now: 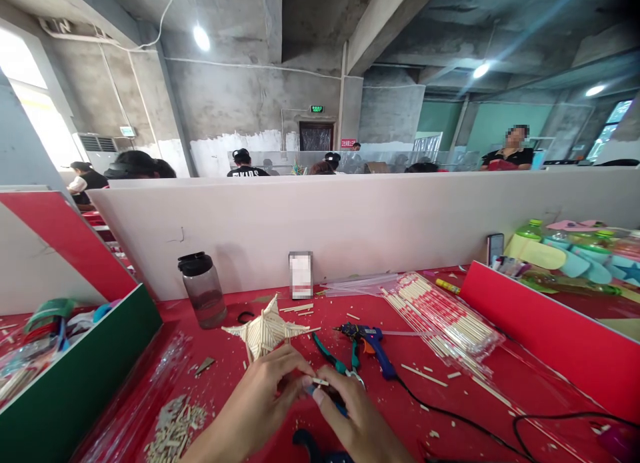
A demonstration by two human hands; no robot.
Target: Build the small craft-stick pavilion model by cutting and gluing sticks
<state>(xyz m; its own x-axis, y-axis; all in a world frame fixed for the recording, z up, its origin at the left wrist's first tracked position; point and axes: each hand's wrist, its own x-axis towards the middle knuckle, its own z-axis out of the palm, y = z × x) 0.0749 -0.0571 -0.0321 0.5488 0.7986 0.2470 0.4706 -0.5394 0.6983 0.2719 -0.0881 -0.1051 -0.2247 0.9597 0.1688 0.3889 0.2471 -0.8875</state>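
My left hand point(273, 381) is closed in a pinch at a short piece of pale wooden stick point(321, 381). Facing it, my right hand point(347, 404) is curled around a blue-handled tool point(342, 408), whose working end is mostly hidden by fingers. Just beyond the left hand stands a star shape built from wooden sticks point(267, 329). A blue glue gun point(373, 343) with a clear glue stick lies past the right hand. Between star and glue gun are teal-handled pliers point(330, 355), partly covered by my hand.
Bundles of wrapped chopsticks point(445, 313) lie at the right. A water bottle point(201, 293) and a propped phone point(301, 275) stand along the white partition point(350, 223). Stick offcuts point(175, 429) are heaped front left. A black cord point(465, 416) crosses the red table; several people sit beyond.
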